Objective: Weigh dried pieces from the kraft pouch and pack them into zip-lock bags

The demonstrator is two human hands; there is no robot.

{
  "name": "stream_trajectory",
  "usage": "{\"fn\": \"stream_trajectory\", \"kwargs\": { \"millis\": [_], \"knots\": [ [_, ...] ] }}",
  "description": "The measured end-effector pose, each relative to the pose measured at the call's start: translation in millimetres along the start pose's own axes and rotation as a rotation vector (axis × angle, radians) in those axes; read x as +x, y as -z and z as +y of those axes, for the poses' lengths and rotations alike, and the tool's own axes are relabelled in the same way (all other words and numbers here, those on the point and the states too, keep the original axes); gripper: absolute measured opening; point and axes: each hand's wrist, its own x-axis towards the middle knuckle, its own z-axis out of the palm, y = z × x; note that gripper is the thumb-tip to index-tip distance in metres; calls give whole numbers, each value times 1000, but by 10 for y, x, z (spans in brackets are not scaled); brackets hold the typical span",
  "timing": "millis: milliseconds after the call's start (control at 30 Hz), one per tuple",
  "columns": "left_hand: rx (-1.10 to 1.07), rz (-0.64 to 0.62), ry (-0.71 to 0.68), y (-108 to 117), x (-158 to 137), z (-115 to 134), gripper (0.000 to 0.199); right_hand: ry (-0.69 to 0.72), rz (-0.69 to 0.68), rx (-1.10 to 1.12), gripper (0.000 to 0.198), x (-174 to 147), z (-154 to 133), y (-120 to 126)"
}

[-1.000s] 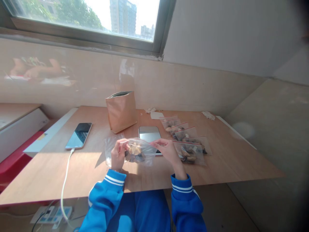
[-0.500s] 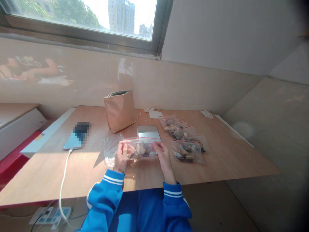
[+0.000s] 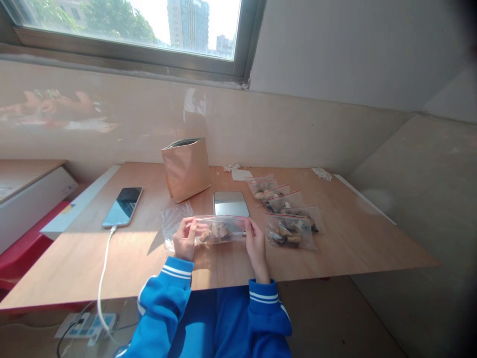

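Between my two hands is a clear zip bag (image 3: 218,232) with brown dried pieces inside, held above the table near its front edge. My left hand (image 3: 185,238) pinches the bag's left end, thumb against fingers. At the upper right corner, my right hand (image 3: 255,244) pinches it the same way. Just behind the bag lies a flat scale-like device (image 3: 231,203) with a shiny top, partly covered by the bag. A crumpled clear plastic bag (image 3: 172,221) rests by my left hand. To the right of my right hand lies another filled zip bag (image 3: 290,232).
Several more filled zip bags (image 3: 278,195) overlap in a row at the right. A brown paper pouch (image 3: 187,169) stands open at the back. On the left lies a phone (image 3: 123,206) with a white cable (image 3: 102,278) running off the table's front edge. Crumpled tissue (image 3: 321,173) lies at the back right.
My right hand has moved slightly right, so the zip bag's top is stretched wider between my hands. The view has shifted a little; the other things have stayed put.
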Motion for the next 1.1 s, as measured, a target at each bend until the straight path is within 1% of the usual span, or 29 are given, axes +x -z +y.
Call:
{"fn": "stream_trajectory", "kwargs": {
  "millis": [133, 267, 500, 667, 733, 833, 1100],
  "knots": [
    [-48, -16, 24, 21, 12, -28, 31, 43, 16, -24, 42, -30, -11, -6],
    [-62, -4, 29, 33, 17, -33, 32, 49, 71, -64, 39, -51, -54, -16],
    [-25, -17, 9, 30, 11, -18, 31, 95, 150, -115, 37, -68, -61, -35],
    [8, -38, 30, 40, 25, -30, 36, 20, 118, -28, 40, -76, -11, -45],
    [38, -68, 48, 44, 27, -36, 37, -15, 68, 22, 41, -77, 15, -34],
    [61, -99, 54, 38, 18, -40, 36, -22, 4, 49, 38, -70, 58, -16],
    [84, -92, 81, 2, 0, 1, 34, -59, 49, 105, 38, -53, 100, -37]
  ]
}}
